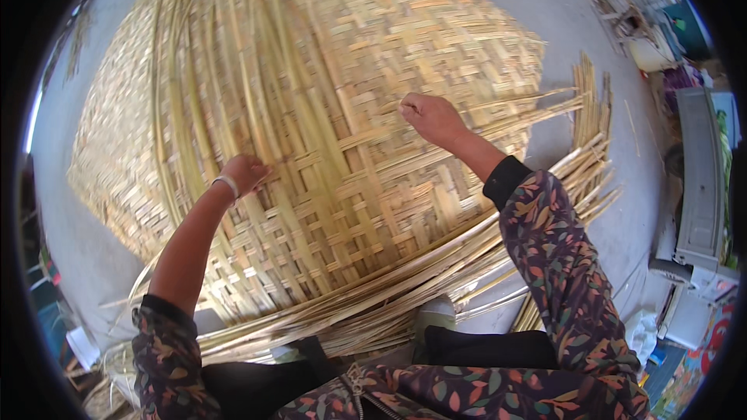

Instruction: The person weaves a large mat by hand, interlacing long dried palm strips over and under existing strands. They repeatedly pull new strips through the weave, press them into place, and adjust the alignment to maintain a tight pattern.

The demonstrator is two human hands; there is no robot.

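A large mat woven from split reed or cane strips (420, 52) spreads over the floor before me. Long greenish strips (280, 41) run away from me across its left and middle part. My left hand (246, 174), with a pale bracelet on the wrist, is at these strips near the loosely woven part; its fingers are blurred, and whether they hold a strip cannot be told. My right hand (430, 119) is curled above the right part of the mat, with no strip plainly visible in it. Crosswise strips (525, 119) stick out past the right edge below it.
A long bundle of loose strips (373, 297) lies along the near edge, by my shoe (436, 312). More strips (592, 111) lie on the concrete floor (633, 186) at right. A grey cart-like vehicle (697, 181) stands at the far right.
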